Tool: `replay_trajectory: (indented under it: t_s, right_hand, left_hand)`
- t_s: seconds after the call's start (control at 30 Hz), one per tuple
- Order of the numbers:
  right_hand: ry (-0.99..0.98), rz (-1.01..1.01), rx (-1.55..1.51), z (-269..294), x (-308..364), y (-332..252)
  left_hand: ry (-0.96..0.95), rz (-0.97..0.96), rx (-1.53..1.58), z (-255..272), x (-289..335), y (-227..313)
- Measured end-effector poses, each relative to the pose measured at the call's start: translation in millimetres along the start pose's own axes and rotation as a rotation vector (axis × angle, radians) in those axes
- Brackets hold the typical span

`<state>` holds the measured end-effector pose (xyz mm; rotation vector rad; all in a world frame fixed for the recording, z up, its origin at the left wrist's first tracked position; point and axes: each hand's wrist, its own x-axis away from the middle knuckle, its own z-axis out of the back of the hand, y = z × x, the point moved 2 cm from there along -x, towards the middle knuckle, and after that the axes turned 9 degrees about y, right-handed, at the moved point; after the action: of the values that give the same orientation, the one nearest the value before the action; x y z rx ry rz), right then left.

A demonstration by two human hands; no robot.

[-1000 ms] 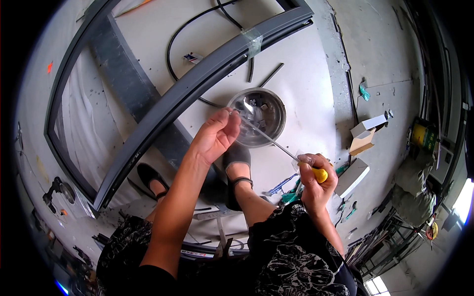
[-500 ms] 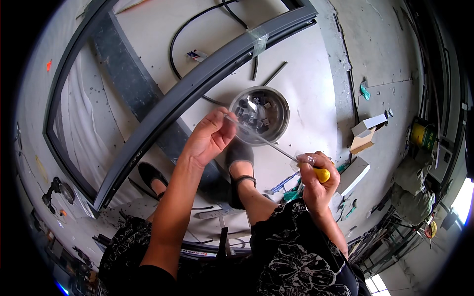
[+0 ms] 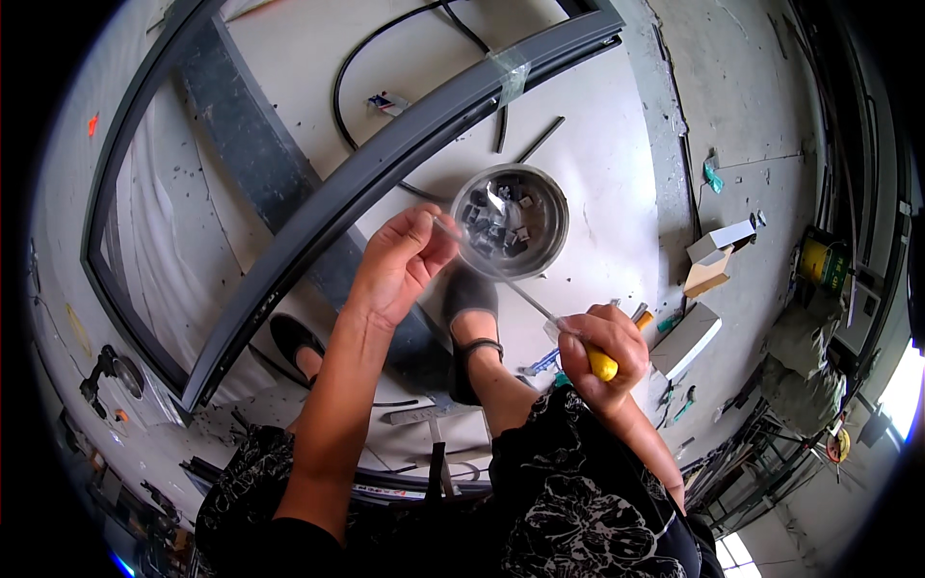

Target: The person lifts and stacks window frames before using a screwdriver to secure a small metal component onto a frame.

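My right hand (image 3: 612,347) is closed round the yellow handle of a screwdriver (image 3: 601,363). Its long thin metal shaft points up and left toward my other hand. Thumb and fingers of my left hand (image 3: 390,265) pinch a narrow strip of clear plastic (image 3: 449,229), which runs to the shaft. Whether it covers the shaft or lies along it, I cannot tell. Just beyond the shaft stands a round metal bowl (image 3: 562,226) with several small dark and grey pieces inside. Left of the bowl, a curved grey frame (image 3: 385,159) crosses the view, with clear tape wrapped round its upper part.
Black rubber strips (image 3: 335,96) lie beyond the frame. A dark flat bar (image 3: 241,125) passes under it. My feet in black shoes (image 3: 470,299) are close to the bowl. Right of my hand are a white box (image 3: 688,339) and an open carton (image 3: 708,275).
My right hand has shifted left and slightly down with the screwdriver, bringing it closer to my left hand. The left hand keeps its pinch and has barely moved.
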<state>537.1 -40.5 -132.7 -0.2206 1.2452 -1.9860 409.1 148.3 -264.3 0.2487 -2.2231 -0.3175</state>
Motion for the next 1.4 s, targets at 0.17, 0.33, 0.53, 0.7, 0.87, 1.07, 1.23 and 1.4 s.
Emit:
replay_trajectory:
  t_s: [0.17, 0.33, 0.53, 0.7, 0.87, 1.07, 1.23, 1.4]
  right_hand:
    - [0.157, -0.468, -0.246, -9, 26, 24]
    - [0.098, -0.974, -0.800, -15, 52, 58]
    - [0.154, -1.039, -0.878, -14, 60, 70]
    - [0.260, -1.169, -1.113, -11, 73, 92]
    - [0.251, -1.195, -1.152, -16, 68, 95]
    - [0.310, -1.314, -1.195, -39, 84, 96]
    - [0.206, -1.243, -0.899, -36, 89, 93]
    - [0.216, -0.945, 0.110, 18, 178, 159]
  left_hand:
    - [0.036, -0.025, 0.041, -4, 3, -5]
    - [0.068, -0.079, 0.056, -1, 7, -12]
    - [0.100, -0.109, -0.055, -3, 12, -15]
    - [-0.029, -0.097, -0.111, -20, 22, -18]
    - [-0.192, -0.145, -0.234, -39, 22, -25]
    - [-0.092, -0.166, -0.317, -54, 32, -57]
    - [0.015, -0.259, -0.393, -40, 30, -47]
    - [0.045, -0.310, -0.449, -29, 31, -16]
